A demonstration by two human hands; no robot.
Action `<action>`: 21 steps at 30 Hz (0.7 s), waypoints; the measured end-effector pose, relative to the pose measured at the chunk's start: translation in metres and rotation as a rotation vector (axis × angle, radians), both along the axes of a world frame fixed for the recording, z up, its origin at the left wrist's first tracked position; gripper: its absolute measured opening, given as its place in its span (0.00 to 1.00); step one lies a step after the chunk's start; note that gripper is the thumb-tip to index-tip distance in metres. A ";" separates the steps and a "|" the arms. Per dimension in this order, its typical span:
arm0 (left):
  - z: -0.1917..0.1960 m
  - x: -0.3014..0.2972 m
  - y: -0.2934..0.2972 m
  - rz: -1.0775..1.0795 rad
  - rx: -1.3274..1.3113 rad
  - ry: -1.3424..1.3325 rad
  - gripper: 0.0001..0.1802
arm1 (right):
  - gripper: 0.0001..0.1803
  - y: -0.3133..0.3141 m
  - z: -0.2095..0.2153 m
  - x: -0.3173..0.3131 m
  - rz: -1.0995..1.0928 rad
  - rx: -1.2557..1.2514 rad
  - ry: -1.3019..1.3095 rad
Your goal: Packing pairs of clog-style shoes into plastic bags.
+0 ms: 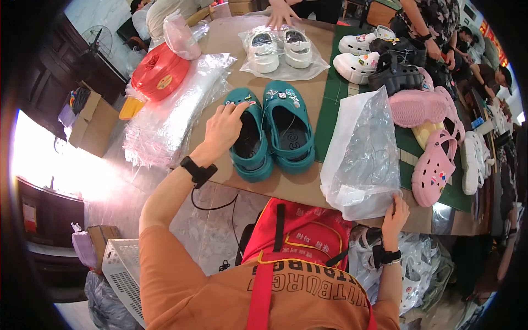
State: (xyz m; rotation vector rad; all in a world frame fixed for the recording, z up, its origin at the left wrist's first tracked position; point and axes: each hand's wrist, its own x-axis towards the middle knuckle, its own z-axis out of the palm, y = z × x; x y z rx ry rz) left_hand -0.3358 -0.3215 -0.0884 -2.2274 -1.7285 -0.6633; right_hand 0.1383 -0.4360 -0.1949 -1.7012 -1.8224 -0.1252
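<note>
Toe charms (251, 103) on the left of two rounded teal clogs (290, 132), set by the near edge of the table (300, 188), are partly covered by the left hand (224, 127); fingers curled, hold cannot be told. A crinkled, translucent plastic bag (363, 154) is pinched at its near right corner by the right hand (395, 214), fingertips partly hidden.

Teal clogs (272, 146), charms on toe tops: upright pair, side by side, toes pointing away, on brown tabletop (300, 190). Translucent plastic bag (363, 151): flat, wrinkled, right of clogs.
</note>
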 end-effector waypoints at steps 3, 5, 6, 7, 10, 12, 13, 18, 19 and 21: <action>0.010 -0.003 -0.011 -0.073 0.013 0.004 0.23 | 0.18 0.000 0.001 0.001 0.034 0.012 0.022; 0.019 -0.002 -0.017 -0.120 0.067 0.011 0.23 | 0.18 0.000 0.000 0.002 0.015 -0.006 0.004; 0.025 0.001 -0.022 -0.156 -0.047 -0.192 0.22 | 0.18 -0.001 0.000 0.002 0.022 -0.007 0.008; 0.029 0.004 -0.024 -0.193 -0.160 -0.396 0.21 | 0.17 -0.001 0.001 0.003 0.023 0.002 0.009; 0.032 0.024 -0.021 0.017 -0.736 -0.753 0.17 | 0.17 -0.002 0.000 0.004 0.021 0.012 0.008; 0.024 0.036 -0.016 0.094 -0.793 -0.765 0.20 | 0.17 -0.002 0.001 0.003 0.011 0.016 0.005; 0.018 0.039 -0.013 0.175 -0.851 -0.779 0.24 | 0.17 -0.001 0.003 0.001 0.024 0.005 0.023; 0.014 0.057 0.019 0.232 -0.875 -0.648 0.34 | 0.16 -0.001 0.008 -0.002 0.025 0.012 0.032; 0.009 0.058 0.026 0.231 -0.873 -0.649 0.34 | 0.16 -0.001 0.007 -0.002 0.021 0.014 0.021; -0.001 0.058 0.044 0.182 -0.752 -0.294 0.33 | 0.15 -0.002 0.007 -0.001 0.016 0.017 0.006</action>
